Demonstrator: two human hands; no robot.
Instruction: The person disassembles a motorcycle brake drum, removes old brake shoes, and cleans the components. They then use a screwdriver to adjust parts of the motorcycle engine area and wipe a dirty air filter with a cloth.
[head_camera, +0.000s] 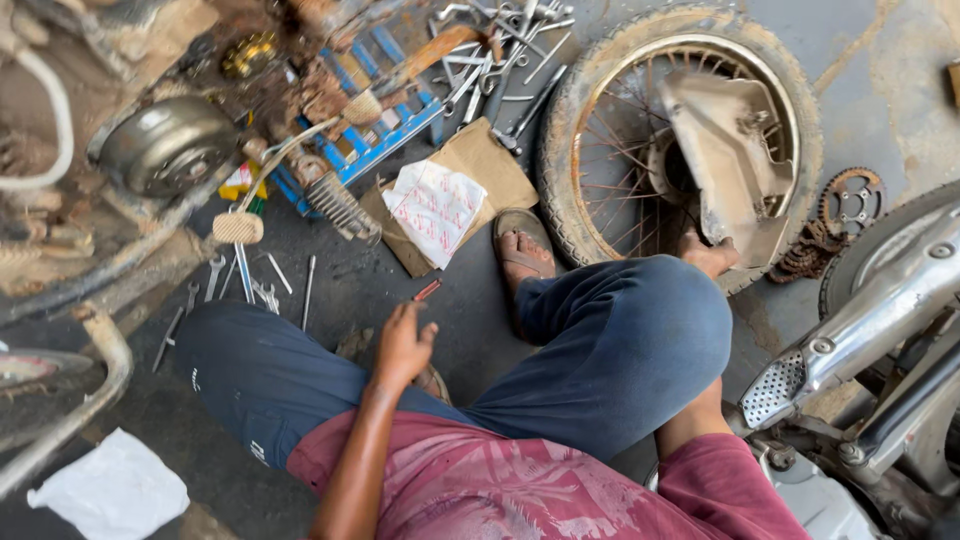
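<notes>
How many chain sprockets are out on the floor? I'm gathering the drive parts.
1: a rusty sprocket lies on the concrete right of the spoked wheel, beside a heap of chain. Others may be hidden among the clutter.

You are sitting in a motorcycle repair workshop: spanners (500, 55), a spoked wheel (680, 140) and a sprocket (852, 203) are lying on the floor.

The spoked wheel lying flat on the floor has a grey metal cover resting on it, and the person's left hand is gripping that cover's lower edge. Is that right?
Not quite: it is the right hand at the grey metal cover on the spoked wheel. The left hand is by a small red tool. The head view shows this.
</notes>
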